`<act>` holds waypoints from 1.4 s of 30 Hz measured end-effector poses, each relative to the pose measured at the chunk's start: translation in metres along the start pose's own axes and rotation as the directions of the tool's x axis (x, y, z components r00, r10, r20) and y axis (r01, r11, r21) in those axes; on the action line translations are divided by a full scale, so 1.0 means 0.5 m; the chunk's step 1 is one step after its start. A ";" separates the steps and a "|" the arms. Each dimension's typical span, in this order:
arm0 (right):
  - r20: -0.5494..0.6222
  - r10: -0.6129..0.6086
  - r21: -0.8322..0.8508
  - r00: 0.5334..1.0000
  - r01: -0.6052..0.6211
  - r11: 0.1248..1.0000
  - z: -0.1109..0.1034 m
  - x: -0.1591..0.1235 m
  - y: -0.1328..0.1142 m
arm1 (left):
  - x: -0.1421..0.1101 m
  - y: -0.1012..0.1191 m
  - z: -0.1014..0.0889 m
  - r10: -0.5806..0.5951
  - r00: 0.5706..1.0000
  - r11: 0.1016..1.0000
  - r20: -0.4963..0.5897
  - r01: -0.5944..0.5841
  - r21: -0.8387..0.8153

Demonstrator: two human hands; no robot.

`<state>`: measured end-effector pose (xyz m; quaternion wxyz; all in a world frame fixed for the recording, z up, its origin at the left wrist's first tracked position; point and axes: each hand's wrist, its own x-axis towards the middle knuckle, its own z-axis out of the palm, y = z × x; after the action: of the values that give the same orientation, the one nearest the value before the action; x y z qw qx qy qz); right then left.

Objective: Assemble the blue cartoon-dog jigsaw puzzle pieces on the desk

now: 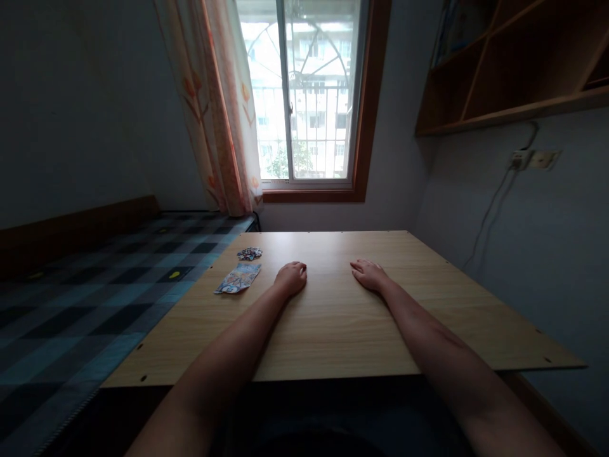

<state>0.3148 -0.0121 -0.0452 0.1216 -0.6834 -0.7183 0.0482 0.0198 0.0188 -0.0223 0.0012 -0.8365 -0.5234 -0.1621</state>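
My left hand rests on the wooden tabletop, palm down, with its fingers loosely bent and nothing visible in them. Across from it, my right hand lies on the same surface with its fingers stretched inward and a little apart, holding nothing. To the left of my left hand is a creased sheet with a coloured picture. Just behind that sheet sits a small heap of multicoloured pieces that look like jigsaw pieces. Neither hand touches the sheet or the heap.
A bed with a checked cover adjoins the table's left side. Beyond the far edge are a window and a flowered curtain. Wooden shelves hang on the right wall, above a socket with a cable.
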 end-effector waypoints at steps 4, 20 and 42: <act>0.013 -0.015 0.010 1.000 0.015 1.000 -0.001 0.000 0.004 | 0.004 -0.024 0.004 0.060 0.998 0.998 0.035 -0.060 -0.012; 0.008 -0.020 0.028 1.000 0.020 0.999 -0.008 -0.004 0.000 | 0.000 -0.026 0.000 0.088 0.994 0.996 0.059 -0.090 0.023; -0.001 -0.030 0.029 1.000 0.030 0.999 -0.016 -0.009 0.000 | 0.008 -0.035 0.007 0.093 0.994 0.995 0.064 -0.094 0.010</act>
<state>0.3168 -0.0175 -0.0379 0.1324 -0.6708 -0.7275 0.0568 0.0069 0.0308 -0.0276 -0.0024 -0.8649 -0.4843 -0.1318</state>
